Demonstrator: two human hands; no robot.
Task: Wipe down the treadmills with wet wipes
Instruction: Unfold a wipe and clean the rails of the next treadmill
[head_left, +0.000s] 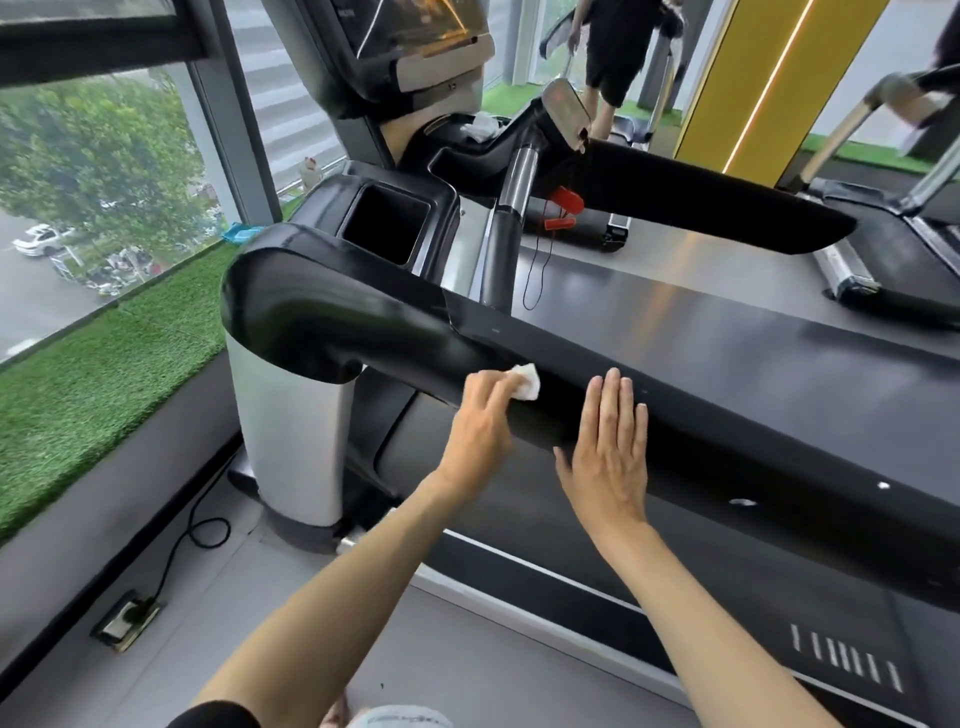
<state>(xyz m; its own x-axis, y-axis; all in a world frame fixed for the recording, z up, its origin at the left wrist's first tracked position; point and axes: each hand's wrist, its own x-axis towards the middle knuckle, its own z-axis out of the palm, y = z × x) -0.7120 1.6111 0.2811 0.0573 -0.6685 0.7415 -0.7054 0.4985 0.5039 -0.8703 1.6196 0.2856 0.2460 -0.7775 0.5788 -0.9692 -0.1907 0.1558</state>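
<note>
The person stood beside a black treadmill (675, 312), and both hands were on its near handrail (769, 415). The left hand (480, 426) had its fingers bent around a small crumpled white wet wipe (527, 383) and pressed it against the side of the handrail, just after the glossy curved corner. The right hand (608, 452) lay flat and open on the same handrail, just beside the left hand, with straight fingers close together, and it held nothing. Behind the corner there was a deep square pocket (387, 221) in the console, and a red safety clip (566, 200) hung on a cord near the middle bar. Another white crumpled piece (483, 127) lay on the console further up. A strip of green artificial grass (104, 364) ran along the window, and a black cable (192, 530) went to a floor socket (127, 618)
</note>
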